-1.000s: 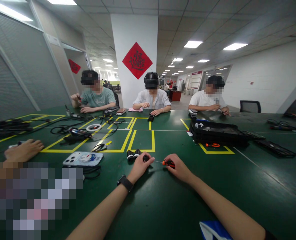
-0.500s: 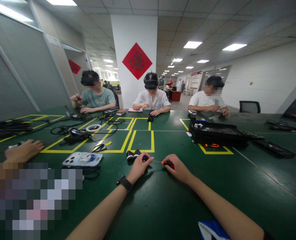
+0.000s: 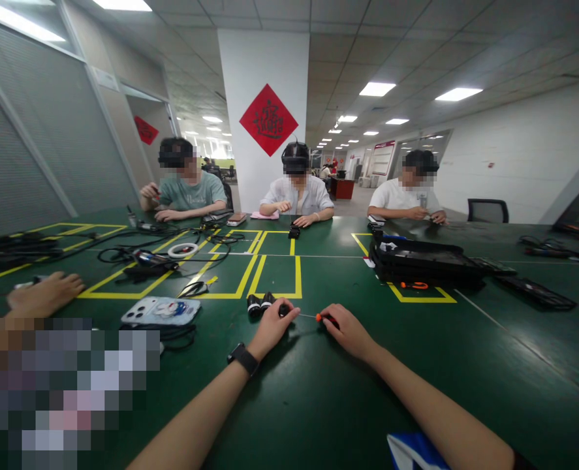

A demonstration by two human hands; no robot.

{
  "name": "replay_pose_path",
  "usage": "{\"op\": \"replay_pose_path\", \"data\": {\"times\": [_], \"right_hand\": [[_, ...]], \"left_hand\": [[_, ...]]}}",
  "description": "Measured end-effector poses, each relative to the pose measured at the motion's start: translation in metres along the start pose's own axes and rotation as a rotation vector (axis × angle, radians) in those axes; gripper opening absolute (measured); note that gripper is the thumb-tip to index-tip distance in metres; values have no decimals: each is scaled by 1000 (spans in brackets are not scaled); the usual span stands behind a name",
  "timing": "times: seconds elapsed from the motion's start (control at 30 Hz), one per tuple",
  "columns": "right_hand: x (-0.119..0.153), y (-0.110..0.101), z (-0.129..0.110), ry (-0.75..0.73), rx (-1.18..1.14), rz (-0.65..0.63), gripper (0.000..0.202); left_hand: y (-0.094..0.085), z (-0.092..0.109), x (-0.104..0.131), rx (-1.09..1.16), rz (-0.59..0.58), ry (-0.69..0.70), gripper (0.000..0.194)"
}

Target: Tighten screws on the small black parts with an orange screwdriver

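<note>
My left hand [image 3: 269, 326], with a dark watch on its wrist, is closed on a small black part [image 3: 283, 310] that the fingers mostly cover. My right hand [image 3: 348, 329] grips a screwdriver [image 3: 318, 318] with an orange and black handle. Its thin shaft points left and reaches the black part; the exact contact of the tip is hidden. Just left of my left hand, two black cylinders [image 3: 254, 307] with white bands are on the green table [image 3: 313, 405].
A phone [image 3: 162, 311] lies left, over dark cables. Black trays [image 3: 421, 261] and an orange-handled tool [image 3: 414, 285] are at right. Blue-white packaging [image 3: 414, 450] is near the front. A neighbour's hand [image 3: 47, 294] rests at left. Several people sit around the table.
My right fingers have turned around the screwdriver handle, so less of its orange and black grip shows. My left hand stays in nearly the same place.
</note>
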State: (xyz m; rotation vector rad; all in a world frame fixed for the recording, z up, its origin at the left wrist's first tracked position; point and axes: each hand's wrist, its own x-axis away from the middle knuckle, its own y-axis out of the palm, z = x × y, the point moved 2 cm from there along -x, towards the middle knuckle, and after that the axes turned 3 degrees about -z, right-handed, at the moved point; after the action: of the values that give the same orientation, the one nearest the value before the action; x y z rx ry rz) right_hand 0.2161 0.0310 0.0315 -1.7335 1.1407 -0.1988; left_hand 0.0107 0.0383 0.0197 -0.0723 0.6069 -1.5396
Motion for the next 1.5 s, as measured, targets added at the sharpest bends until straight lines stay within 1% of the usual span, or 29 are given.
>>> {"op": "replay_pose_path", "data": {"times": [0.13,0.27,0.37,0.47,0.53,0.6,0.7,0.83,0.93,1.07,1.27,1.5], "right_hand": [[1,0,-1,15,-50,2,14],[2,0,-2,20,-51,-12,17],[2,0,-2,20,-11,-20,21],[-1,1,-2,8,47,-22,16],[-2,2,-2,-7,60,-32,18],[-2,1,-3,-24,45,-41,19],[-1,-1,-4,-47,-17,-51,16],[1,-2,-3,-31,-74,-42,13],[0,0,-2,-28,-49,-55,14],[-2,1,-5,-63,10,-82,15],[0,-2,-7,-43,-8,-66,15],[3,-1,-6,-23,27,-62,16]], "left_hand": [[-1,2,0,4,14,1,29],[-1,1,-1,2,-8,4,28],[0,-1,-1,-9,-17,-5,29],[1,-3,-2,-22,-23,-4,31],[2,-5,-2,-28,-33,11,31],[2,-7,-3,-33,-44,27,32],[2,-9,-4,-38,-47,37,31],[0,-9,-4,-38,-51,37,31],[0,-8,-4,-26,-63,54,30],[0,-6,-3,-8,-45,56,29],[-1,-7,-3,60,-41,38,30],[-1,-9,-4,70,-39,12,29]]}}
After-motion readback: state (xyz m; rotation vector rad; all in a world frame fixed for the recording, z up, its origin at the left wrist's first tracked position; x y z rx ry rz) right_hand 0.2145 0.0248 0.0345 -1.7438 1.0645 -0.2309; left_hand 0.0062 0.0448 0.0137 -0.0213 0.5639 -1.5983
